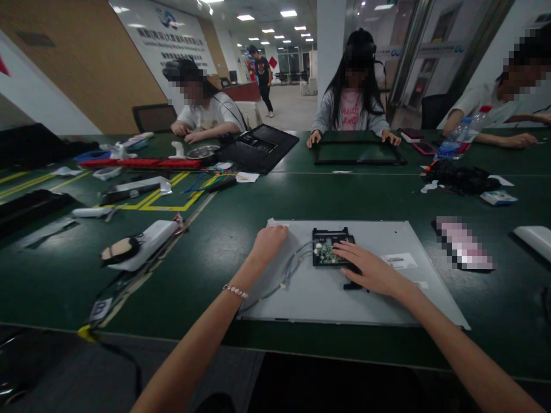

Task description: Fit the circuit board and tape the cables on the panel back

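A flat grey-white metal panel, like the back of a display, lies on the green table before me. Curled fingers close my left hand at the panel's far left corner, where a small white piece shows by the knuckles; what the fingers grip is hidden. My right hand has its fingers stretched out over the right side of a green circuit board in a black frame. Grey cables run from the board leftward across the panel. A small black part sits below my right palm.
A pixelated pink object lies right of the panel. To the left are a white device with a beige-black top and a black cord. Across the table, a person's hands touch a black frame; bottles stand at right.
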Demonstrator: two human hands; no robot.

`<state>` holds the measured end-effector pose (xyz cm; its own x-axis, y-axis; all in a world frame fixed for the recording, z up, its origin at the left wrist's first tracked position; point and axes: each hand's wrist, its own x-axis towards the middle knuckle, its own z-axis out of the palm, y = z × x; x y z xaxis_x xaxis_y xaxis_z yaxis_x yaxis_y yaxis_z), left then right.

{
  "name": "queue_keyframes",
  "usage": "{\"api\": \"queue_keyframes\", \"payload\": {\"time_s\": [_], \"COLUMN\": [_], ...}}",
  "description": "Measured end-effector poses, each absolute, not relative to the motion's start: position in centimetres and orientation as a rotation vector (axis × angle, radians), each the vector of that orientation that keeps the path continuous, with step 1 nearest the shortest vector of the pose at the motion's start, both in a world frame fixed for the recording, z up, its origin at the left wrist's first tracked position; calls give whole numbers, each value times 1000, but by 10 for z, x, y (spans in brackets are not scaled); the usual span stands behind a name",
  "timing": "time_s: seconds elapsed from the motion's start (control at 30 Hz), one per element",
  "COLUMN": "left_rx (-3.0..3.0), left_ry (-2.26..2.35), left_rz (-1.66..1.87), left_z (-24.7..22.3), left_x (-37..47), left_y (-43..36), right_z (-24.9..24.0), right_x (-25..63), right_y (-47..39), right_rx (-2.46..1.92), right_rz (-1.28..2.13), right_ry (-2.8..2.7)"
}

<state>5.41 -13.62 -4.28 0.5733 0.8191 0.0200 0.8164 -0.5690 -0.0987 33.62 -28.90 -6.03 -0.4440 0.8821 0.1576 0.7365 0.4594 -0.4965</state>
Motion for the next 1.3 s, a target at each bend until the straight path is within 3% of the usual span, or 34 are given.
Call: {"api": "queue_keyframes", "payload": {"time_s": [0.27,0.8,1.3], "left_rx": [-2830,-2775,-2875], "left_ry": [-1347,-1216,-1419], "left_rz": [-168,-54,-314], "left_z": [-40,-35,-34], "left_x": [66,82,45], "left_y": [-162,-191,-188], "right_z": [-57,-56,-76], "right_x": [342,352,389], "right_y": [-301,-304,-298], "right_rx": [-1393,-1503,-1687], "right_rz": [501,341,283], "right_ry": [-2251,-2073,-1856]}}
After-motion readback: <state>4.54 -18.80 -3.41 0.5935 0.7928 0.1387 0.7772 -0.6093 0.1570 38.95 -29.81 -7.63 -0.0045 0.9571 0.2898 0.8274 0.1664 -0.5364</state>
